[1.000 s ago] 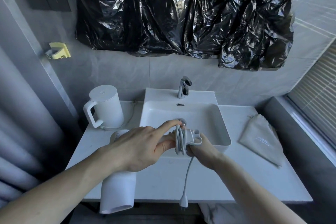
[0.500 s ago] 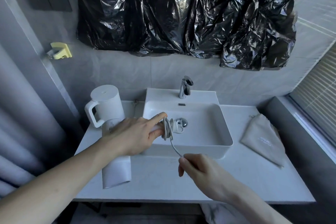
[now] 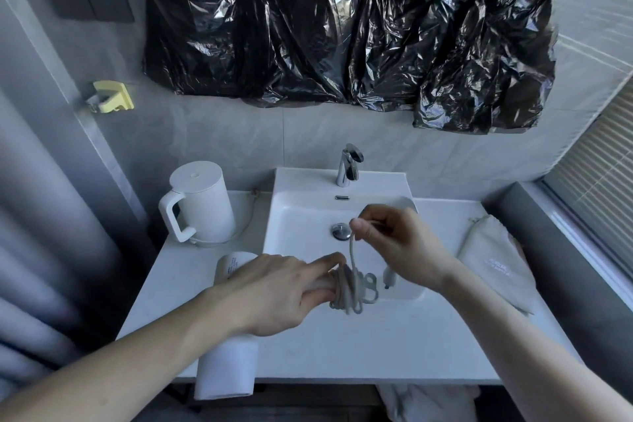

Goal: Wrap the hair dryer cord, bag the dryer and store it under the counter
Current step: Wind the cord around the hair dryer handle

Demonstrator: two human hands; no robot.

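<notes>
Gripping the white hair dryer (image 3: pixel 226 367) handle, the left hand (image 3: pixel 274 295) held the wound grey cord (image 3: pixel 352 288) loops while the right hand (image 3: pixel 394 243) pinched the cord's free length above the sink (image 3: pixel 301 216). At the near left, the dryer's barrel hung over the white counter (image 3: pixel 376 346) edge, with the grey pouch (image 3: pixel 496 264) lying at the right.

white kettle (image 3: pixel 202 202) left of sink (image 3: pixel 298 216), faucet (image 3: pixel 348 165) behind, black plastic (image 3: pixel 342 20) above.

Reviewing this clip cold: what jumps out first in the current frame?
The crumpled black plastic sheeting taped across the wall above the sink dominates the view. Below it, over the basin, the left hand holds the white hair dryer with cord looped round its handle, while the right hand pinches the loose cord, raised. A white kettle stands left of the sink; a grey pouch lies right.
</notes>
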